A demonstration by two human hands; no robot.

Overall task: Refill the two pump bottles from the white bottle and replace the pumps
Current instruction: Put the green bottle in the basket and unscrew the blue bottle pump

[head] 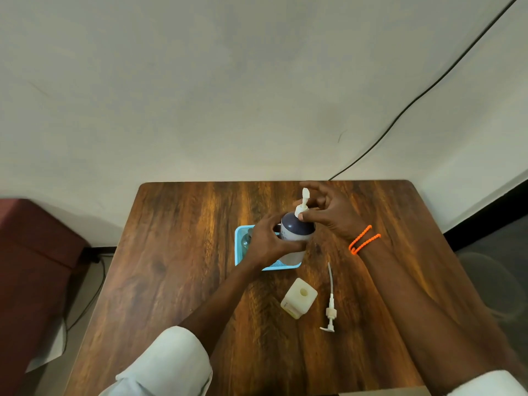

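A dark-topped round pump bottle [295, 228] stands upright at the right end of a light blue tray [239, 247]. My left hand [268, 242] grips its body from the left. My right hand [328, 212] pinches the white pump collar [302, 208] on its neck, the pump head pointing away from me. Nearer me on the wooden table [177, 252] stands a cream square bottle [298, 298] with an open neck. A second white pump [330, 307] with its long tube lies loose to the right of that bottle.
A clear object lies in the tray's left part, mostly hidden by my left hand. A black cable [414, 101] runs down the wall behind the table. A dark red seat [31, 252] stands left of the table, and an orange band [364, 240] circles my right wrist.
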